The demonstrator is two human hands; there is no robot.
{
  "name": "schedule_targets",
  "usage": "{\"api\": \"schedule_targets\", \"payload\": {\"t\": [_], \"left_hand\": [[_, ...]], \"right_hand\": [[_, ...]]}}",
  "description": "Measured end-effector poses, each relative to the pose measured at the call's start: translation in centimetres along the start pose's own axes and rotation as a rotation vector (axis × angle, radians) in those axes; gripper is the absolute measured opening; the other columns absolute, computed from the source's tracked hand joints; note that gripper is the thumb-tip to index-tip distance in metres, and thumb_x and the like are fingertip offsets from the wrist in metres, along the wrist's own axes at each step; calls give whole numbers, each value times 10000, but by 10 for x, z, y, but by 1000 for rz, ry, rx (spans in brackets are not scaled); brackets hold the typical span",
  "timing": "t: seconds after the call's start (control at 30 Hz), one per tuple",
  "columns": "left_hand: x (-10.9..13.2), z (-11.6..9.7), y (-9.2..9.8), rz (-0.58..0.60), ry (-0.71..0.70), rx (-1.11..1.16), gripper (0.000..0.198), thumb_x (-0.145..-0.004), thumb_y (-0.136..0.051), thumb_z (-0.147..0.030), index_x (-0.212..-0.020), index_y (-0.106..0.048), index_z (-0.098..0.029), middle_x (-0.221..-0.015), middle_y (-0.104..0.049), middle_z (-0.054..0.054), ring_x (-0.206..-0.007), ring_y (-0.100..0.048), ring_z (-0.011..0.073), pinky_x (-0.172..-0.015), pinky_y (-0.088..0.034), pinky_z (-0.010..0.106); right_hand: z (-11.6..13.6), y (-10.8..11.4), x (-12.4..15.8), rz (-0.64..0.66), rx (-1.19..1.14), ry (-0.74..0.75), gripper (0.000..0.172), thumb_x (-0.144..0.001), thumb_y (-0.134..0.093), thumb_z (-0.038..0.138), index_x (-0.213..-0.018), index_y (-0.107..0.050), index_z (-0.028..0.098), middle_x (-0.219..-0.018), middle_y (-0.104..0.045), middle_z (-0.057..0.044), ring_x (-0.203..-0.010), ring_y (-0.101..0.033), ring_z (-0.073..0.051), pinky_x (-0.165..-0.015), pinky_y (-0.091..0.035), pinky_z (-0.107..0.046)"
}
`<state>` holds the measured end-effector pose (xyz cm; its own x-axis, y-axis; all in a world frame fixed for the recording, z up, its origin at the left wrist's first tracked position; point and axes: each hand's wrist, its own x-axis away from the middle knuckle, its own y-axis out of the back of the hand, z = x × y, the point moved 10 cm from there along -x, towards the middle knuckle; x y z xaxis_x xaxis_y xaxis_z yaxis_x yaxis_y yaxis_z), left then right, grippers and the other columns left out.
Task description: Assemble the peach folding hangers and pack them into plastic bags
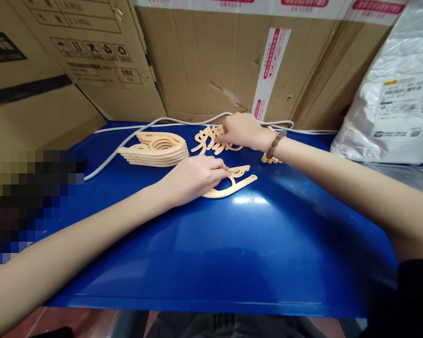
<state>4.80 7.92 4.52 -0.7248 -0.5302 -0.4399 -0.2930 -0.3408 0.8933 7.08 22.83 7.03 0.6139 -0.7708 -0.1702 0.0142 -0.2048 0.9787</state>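
My left hand [195, 177] rests on the blue table [232, 244], fingers curled onto a flat peach plastic hanger piece [234, 184] that lies in front of it. My right hand [241, 130], with a bead bracelet [275, 143] on the wrist, reaches farther back and pinches a piece in a loose pile of peach plastic pieces [209, 141]. A neat stack of folded peach hangers [155, 148] sits to the left of both hands, touched by neither.
Large cardboard boxes [215, 61] wall off the back and left. A white cable [127, 141] runs along the table's rear. A grey plastic parcel bag [395, 103] stands at the right. A blurred patch covers the left edge.
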Motion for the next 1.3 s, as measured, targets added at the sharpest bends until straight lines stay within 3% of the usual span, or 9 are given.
{"api": "schedule_targets", "payload": {"t": [0.2,0.4,0.57,0.67,0.77,0.93,1.13,1.23,1.3], "left_hand": [[-1,1,2,-9,38,26,266,-1000,-486,-174,-1040,-748,-193,-1069,-766,43,-906,-724,206,-740,-536,316],[-1,2,1,9,44,130,270,-1015,-456,-183,-1027,-726,-167,-1057,-760,66,-936,-720,193,-770,-541,306],[0,6,1,-9,65,237,253,-1018,-471,-196,-1030,-724,-180,-1041,-761,57,-953,-715,183,-823,-534,306],[0,8,1,-26,109,230,234,-1013,-498,-217,-1019,-729,-184,-1033,-765,44,-924,-719,185,-787,-520,299],[1,11,1,-13,187,166,232,-1007,-507,-225,-1027,-736,-187,-1054,-762,46,-934,-718,202,-763,-508,306],[3,14,1,12,303,92,244,-1011,-500,-254,-1031,-736,-197,-1046,-750,48,-922,-702,214,-724,-496,308],[1,-12,-3,41,226,258,333,-1014,-517,-385,-1239,-619,-164,-1384,-595,138,-1298,-533,283,-1090,-438,481],[1,-23,-12,116,196,382,277,-1030,-480,-400,-1156,-626,-201,-1544,-450,127,-1457,-374,298,-1172,-358,527],[0,-27,-17,151,159,423,249,-1053,-427,-358,-1062,-618,-199,-1558,-435,126,-1496,-325,280,-1200,-327,519]], "right_hand": [[13,1,-17,-9,-36,-14,202,-784,-700,242,-919,-737,96,-803,-712,-158,-841,-684,-290,-709,-504,-385],[-8,27,-8,-70,-236,-124,264,-833,-670,345,-881,-700,88,-790,-672,-139,-776,-660,-261,-660,-481,-365],[-12,45,51,-31,-416,-37,178,-886,-515,237,-767,-620,157,-670,-642,-49,-600,-565,-159,-585,-416,-301],[-11,36,101,-4,-379,-9,74,-828,-546,194,-760,-571,180,-644,-613,-13,-566,-513,-139,-566,-370,-284],[4,25,142,-4,-434,183,44,-855,-559,224,-840,-574,185,-678,-626,8,-584,-541,-125,-593,-391,-264],[-4,18,167,-43,-631,182,114,-893,-580,284,-819,-547,204,-692,-649,19,-607,-590,-120,-613,-446,-246],[-29,9,169,0,-903,-25,95,-886,-544,238,-891,-449,236,-713,-690,21,-591,-643,-149,-590,-481,-272],[-33,8,168,-28,-749,-20,34,-919,-464,237,-949,-449,235,-692,-636,34,-557,-582,-143,-585,-453,-277],[-33,7,168,-31,-572,4,129,-970,-402,283,-1040,-489,219,-762,-663,-3,-653,-620,-177,-644,-459,-299]]}}
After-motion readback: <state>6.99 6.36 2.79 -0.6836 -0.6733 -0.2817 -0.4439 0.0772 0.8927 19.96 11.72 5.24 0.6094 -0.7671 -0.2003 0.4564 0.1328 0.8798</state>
